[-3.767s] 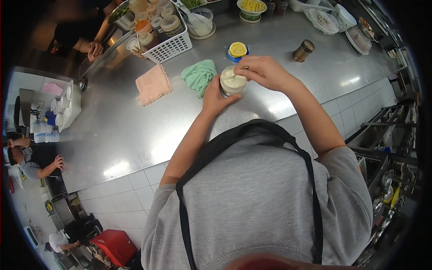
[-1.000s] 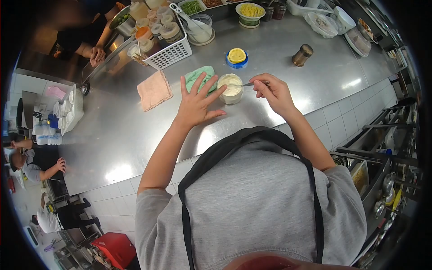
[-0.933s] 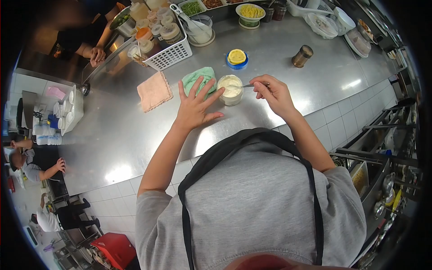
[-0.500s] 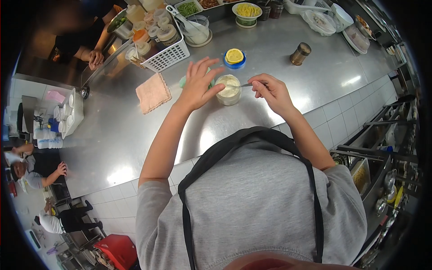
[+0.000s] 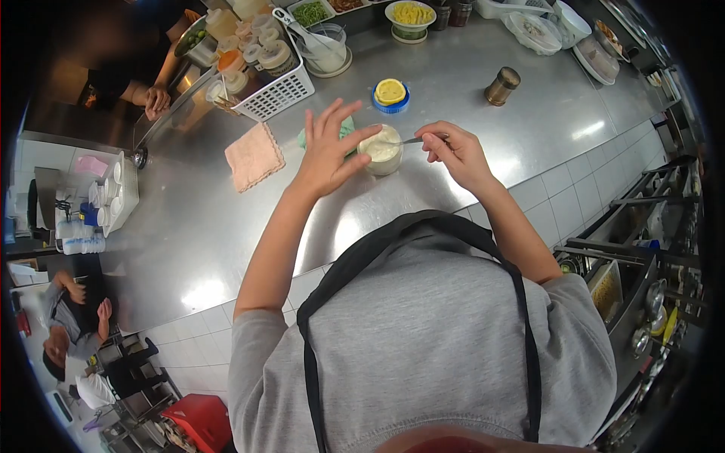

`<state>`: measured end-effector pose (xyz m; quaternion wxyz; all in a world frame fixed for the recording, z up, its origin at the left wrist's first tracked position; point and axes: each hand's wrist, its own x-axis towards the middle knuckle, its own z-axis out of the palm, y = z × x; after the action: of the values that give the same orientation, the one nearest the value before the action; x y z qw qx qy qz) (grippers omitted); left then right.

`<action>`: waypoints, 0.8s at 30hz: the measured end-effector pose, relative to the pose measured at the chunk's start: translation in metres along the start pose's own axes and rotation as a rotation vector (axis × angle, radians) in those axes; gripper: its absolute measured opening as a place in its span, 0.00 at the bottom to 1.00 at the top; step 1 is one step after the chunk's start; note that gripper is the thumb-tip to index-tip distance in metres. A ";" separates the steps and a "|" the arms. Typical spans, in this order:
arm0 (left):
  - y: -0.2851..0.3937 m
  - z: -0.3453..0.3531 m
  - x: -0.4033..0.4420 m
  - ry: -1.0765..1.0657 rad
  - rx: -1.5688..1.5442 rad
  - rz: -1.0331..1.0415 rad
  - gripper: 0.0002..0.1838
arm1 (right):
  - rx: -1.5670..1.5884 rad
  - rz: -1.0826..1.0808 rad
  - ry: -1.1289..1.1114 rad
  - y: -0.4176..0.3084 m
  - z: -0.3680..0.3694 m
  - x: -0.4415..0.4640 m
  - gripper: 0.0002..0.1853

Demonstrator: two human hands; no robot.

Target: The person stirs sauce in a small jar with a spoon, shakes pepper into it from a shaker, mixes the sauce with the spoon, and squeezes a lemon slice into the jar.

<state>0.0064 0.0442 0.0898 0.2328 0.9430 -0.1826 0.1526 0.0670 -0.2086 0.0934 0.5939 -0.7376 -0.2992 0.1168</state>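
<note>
Metal utensil [image 5: 411,141] — long axis crosswise, tip leftward in jar [image 5: 384,167]

2 cloths [image 5: 255,157] on cntr [image 5: 189,196], 1 white-mix jar [image 5: 384,159], 1 lemon pc [image 5: 390,91], 1 shaker [image 5: 502,87]

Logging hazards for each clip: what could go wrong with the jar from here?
The jar might tip: the left hand is spread at its side, not wrapped around it, while the right hand holds a utensil in it. Lifting that out could drip creamy contents onto the table or the nearby green cloth.
</note>
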 end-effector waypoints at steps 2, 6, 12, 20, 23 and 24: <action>0.007 0.002 -0.016 -0.016 0.105 0.005 0.29 | -0.005 -0.002 0.001 0.001 0.000 -0.001 0.11; 0.010 0.014 -0.044 -0.028 0.258 -0.015 0.33 | 0.032 0.016 0.030 0.002 0.002 0.000 0.10; 0.002 0.023 -0.069 0.047 0.262 -0.041 0.32 | 0.010 -0.001 0.022 -0.003 0.000 0.003 0.10; 0.007 0.064 -0.043 0.252 -0.614 -0.418 0.63 | 0.029 -0.034 0.117 -0.029 0.009 0.014 0.09; 0.001 0.084 -0.029 0.262 -0.634 -0.298 0.64 | 0.150 0.079 0.062 -0.032 0.012 0.020 0.10; 0.003 0.087 -0.027 0.264 -0.636 -0.296 0.64 | 0.154 0.074 0.071 -0.033 0.012 0.020 0.09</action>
<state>-0.0012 0.0060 0.0071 0.5553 0.8119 -0.0510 0.1730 0.0665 -0.1830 0.1254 0.6544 -0.7041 -0.2404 0.1351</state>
